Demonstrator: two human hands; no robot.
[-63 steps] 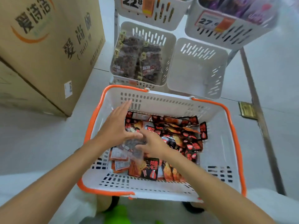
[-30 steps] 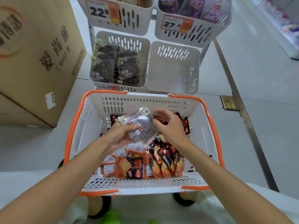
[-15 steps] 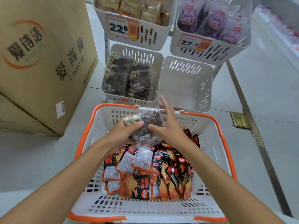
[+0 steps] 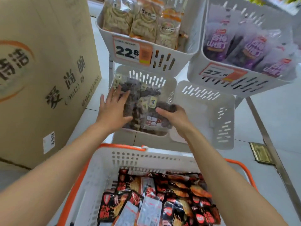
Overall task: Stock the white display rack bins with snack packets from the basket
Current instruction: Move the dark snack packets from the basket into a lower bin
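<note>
left hand (image 4: 114, 111): flat on binned packets (image 4: 136, 88); right hand (image 4: 176, 119): grips dark packet (image 4: 152, 112)

- Clear packets (image 4: 143, 101) between the left hand (image 4: 114, 111) and right hand (image 4: 172, 116): dark brown contents, pale tags.
- Basket (image 4: 130, 158) nearer than the hands: white slotted walls, orange rim.
- Snack packets (image 4: 162, 201) in it: black, red, orange.
- Price tags (image 4: 127, 50) above the hands: white, black digits, orange block.
- Purple packets (image 4: 216, 41) above the right hand.
- Cardboard box (image 4: 48, 70) left of the left hand: brown, black characters, orange arc.

upper left bin (image 4: 179, 58) price tag (image 4: 130, 52) reads 22.8; upper right bin (image 4: 263, 88) tag (image 4: 223, 73) reads 27.6.
</note>
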